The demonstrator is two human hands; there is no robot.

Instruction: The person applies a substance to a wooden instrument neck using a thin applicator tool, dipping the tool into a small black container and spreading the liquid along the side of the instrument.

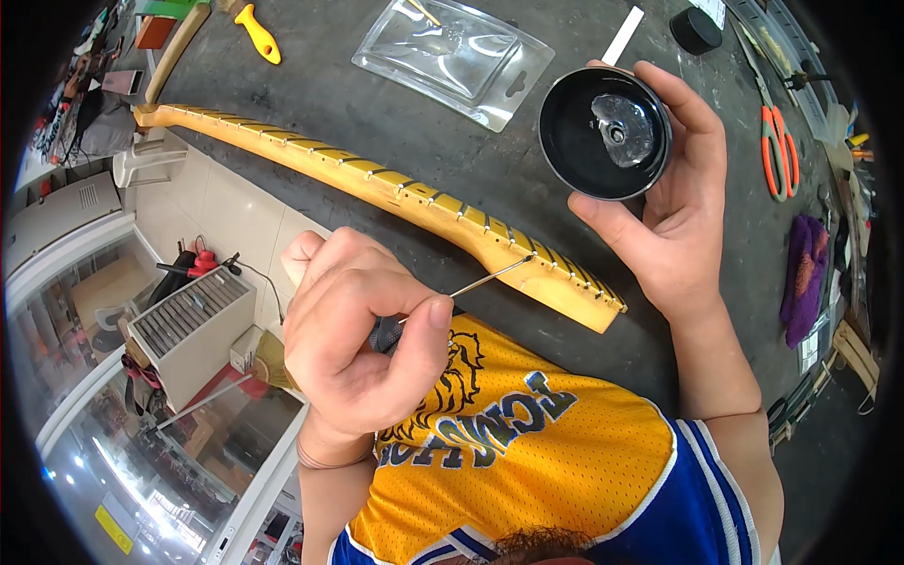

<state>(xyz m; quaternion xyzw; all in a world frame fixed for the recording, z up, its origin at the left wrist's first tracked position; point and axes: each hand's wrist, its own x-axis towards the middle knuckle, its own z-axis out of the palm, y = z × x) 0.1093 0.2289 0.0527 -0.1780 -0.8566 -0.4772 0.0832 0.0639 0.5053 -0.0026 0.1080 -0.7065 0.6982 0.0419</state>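
We have the guitar neck lying along the table's near edge, heel end toward the right, narrow end toward the left, fret ends facing us. Left hand: fingers curled in, thumb and index pinching a thin metal tool; its dark handle is mostly hidden in the palm. Tool tip sits at the fretboard's near side, close to the heel; can't tell if it's in contact. Right hand: half curled, thumb and fingers around the rim of a black bowl, cavity tipped toward us, patch of clear glossy material inside. Bowl is up over the table, well apart from the neck. Toward the far edge: clear blister pack, yellow-handled brush left of it, white flat stick just behind the bowl, black round cap. Toward the right edge: orange-handled scissors, with a purple cloth nearer us.
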